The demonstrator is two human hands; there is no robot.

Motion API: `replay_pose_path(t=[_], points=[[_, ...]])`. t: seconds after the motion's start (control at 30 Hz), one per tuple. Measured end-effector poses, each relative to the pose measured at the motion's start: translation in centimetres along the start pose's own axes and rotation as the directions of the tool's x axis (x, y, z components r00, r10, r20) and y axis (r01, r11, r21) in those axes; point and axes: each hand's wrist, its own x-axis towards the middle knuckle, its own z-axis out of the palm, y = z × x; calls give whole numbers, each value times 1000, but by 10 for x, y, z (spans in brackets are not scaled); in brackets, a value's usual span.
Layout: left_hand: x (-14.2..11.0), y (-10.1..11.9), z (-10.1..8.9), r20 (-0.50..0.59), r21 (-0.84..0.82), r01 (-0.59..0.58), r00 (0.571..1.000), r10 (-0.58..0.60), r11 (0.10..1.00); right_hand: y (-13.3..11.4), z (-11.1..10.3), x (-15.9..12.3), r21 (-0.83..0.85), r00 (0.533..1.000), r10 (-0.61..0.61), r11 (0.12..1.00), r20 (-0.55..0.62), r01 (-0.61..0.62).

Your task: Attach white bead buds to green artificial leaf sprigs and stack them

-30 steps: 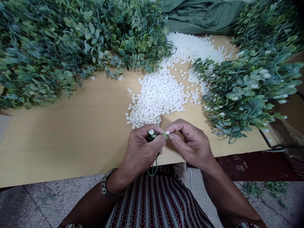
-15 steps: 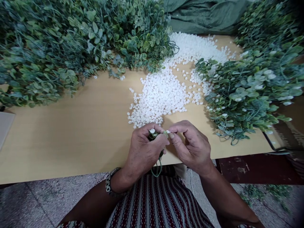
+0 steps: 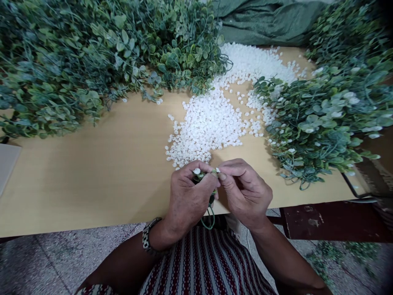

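At far left, a pale flat piece (image 3: 7,168) lies on the light wooden table (image 3: 92,172), below a thick heap of green foliage (image 3: 92,61). The person's left wrist wears a watch (image 3: 149,237). The left hand (image 3: 192,194) is closed around a green sprig (image 3: 200,176), thumb against forefinger, just above the table's near edge. A white floret (image 3: 197,171) shows at the top of the fist. The sprig's long axis is mostly hidden; its visible stem hangs from the fist toward the person, ending in a loop, while a short tip points right. Beyond the hands spreads a pile of white florets (image 3: 208,123). The right hand (image 3: 247,192) pinches a small white piece (image 3: 217,169) at that tip, thumb and forefinger together. Farther right lies a leafy bunch (image 3: 319,119) dotted with white; beside it, a brown box (image 3: 378,172) bears pale marks too unclear to read.
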Motion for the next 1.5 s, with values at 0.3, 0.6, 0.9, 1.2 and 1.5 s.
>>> replay_pose_path(t=[0.3, 0.6, 0.9, 1.2, 1.5], points=[[0, -1, -1, 13, -5, -1, 1000, 1, 1000, -1, -4, 4, -132, 986, -140, 980, 86, 150], [3, 2, -3, 77, 131, -34, 997, 24, 991, 2, -15, 4, -304, 947, -240, 905, 212, 297], [-2, 5, -9, 277, -10, -18, 961, 20, 1000, -10, -28, 14, -334, 978, -178, 920, 107, 204], [3, 0, -13, 427, -23, -149, 893, 144, 989, -21, -22, 27, -242, 936, -127, 947, 327, 213], [4, -4, -10, 276, -337, 50, 960, 48, 940, -14, -18, 16, -181, 971, -24, 981, 238, 69]])
